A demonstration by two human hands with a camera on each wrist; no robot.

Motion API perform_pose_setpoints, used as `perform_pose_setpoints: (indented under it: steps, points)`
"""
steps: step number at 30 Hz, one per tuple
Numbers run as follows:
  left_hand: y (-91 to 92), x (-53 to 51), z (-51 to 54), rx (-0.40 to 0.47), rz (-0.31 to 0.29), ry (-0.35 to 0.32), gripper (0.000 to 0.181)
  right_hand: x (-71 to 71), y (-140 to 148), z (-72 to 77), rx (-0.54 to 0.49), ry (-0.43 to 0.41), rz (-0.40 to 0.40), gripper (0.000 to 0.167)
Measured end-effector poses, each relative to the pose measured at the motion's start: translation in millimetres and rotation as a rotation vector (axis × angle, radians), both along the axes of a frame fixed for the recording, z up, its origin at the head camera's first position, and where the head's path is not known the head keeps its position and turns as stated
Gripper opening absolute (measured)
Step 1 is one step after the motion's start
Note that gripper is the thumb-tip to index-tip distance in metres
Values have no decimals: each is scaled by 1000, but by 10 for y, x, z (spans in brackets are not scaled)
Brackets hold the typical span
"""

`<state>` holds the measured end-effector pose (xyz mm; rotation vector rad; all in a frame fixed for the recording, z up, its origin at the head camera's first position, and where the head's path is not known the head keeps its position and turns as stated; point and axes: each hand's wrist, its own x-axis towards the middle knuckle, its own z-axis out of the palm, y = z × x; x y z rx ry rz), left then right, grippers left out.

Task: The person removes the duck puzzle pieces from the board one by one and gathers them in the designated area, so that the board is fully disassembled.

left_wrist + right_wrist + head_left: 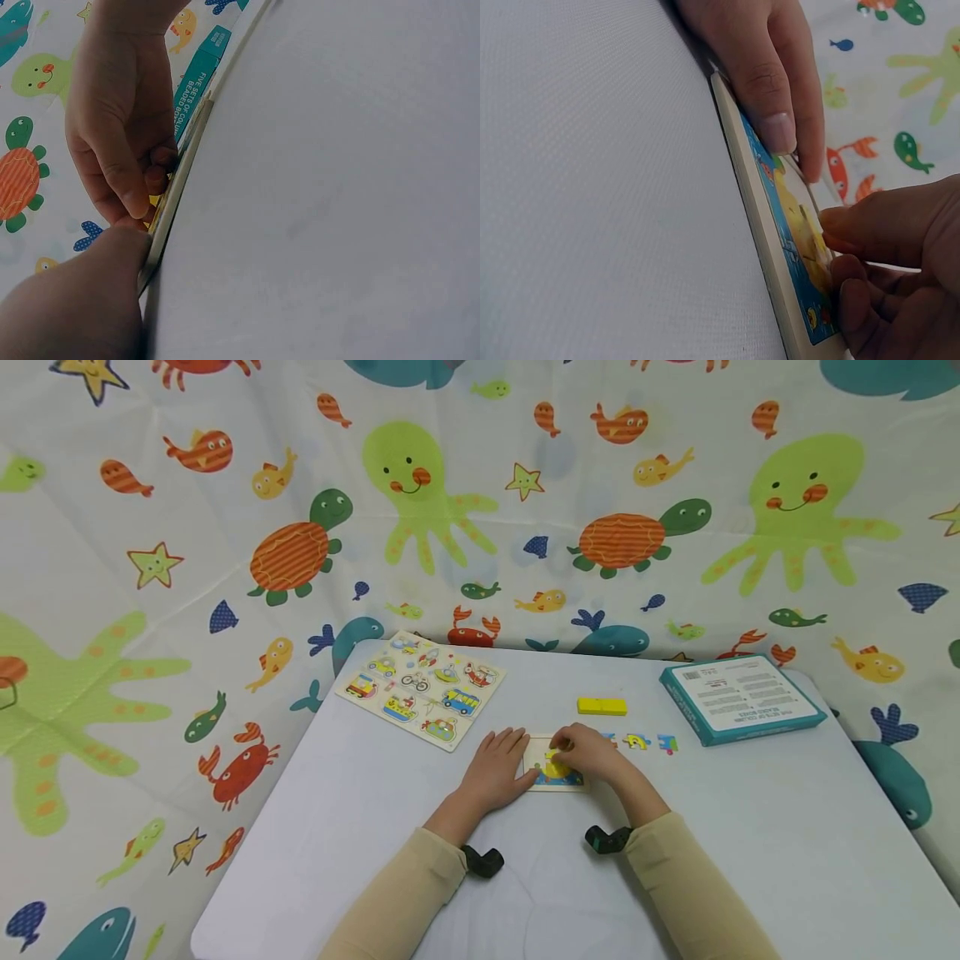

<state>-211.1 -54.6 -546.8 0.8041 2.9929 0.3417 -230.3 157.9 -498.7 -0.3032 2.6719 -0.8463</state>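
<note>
A small wooden puzzle board [536, 750] with a blue, sea-like printed strip lies at the middle of the table. My left hand [495, 770] rests on its left side with fingers extended and the thumb along the near edge; in the right wrist view that left thumb [769, 97] presses the board's surface. Over the board's right part, my right hand [588, 750] pinches a yellow puzzle piece [816, 234] between thumb and bent fingers, at the board's face. Whether the piece sits fully flat is hidden by the fingers. Beside the right hand lie loose puzzle pieces [637, 742].
A yellow block [602, 706] lies behind the loose pieces. To the back left is a larger board of vehicle pictures [420, 689]. A teal and white box [742, 697] sits at the back right. Behind the white table [360, 827] hangs a sea-animal cloth [510, 527].
</note>
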Motion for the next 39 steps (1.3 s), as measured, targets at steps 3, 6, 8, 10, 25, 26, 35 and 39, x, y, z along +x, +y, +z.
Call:
perform_pose_setpoints:
  steps: [3,6,8,10,25,26,35,39]
  points:
    - [-1,4,-1,2,-2,0,72,4,-3,15,-4,-6,1,19]
    - [-2,4,1,4,-5,0,72,-3,4,15,-18,-13,-4,18]
    - [-3,4,2,5,-6,1,72,-7,15,2,-36,-18,-4,16]
    - [-4,3,3,5,-7,-1,72,-11,30,-17,-61,-27,-5,15]
    - [6,5,18,-9,1,-5,72,-12,70,-42,-164,-38,-21,9]
    - [8,4,13,-8,2,-3,72,-12,73,-41,-169,-42,-24,9]
    - [-29,-12,-10,158,-90,28,49,-9,82,-51,-185,-64,-30,10]
    - [-59,-22,6,295,-146,30,37,-10,82,-65,-187,-66,-37,10]
